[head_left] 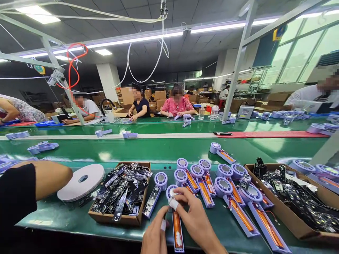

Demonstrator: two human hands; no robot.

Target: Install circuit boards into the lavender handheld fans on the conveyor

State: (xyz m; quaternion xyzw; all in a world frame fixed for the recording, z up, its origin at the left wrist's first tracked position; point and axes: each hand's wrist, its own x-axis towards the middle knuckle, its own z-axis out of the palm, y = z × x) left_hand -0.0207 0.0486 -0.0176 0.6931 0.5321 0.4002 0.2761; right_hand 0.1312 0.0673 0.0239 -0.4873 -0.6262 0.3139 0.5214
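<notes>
Lower centre of frame: purple unit (177, 225), orange inside, on green worktop (74, 219), between both hands. Long axis near-vertical in frame, round head (170, 192) upward, open handle toward bottom edge, leaning slightly right. Right hand (195, 213) nearer: fingertips over round head, seemingly touching. Left hand (156, 233) just beside handle, left of it. Right grip: finger and thumb nearly together; clamped or not, cannot tell. Left grip: gap hidden, cannot tell. Just left: board-fitted unit (153, 200); farther left, carton (129, 219) of circuit boards (129, 187).
</notes>
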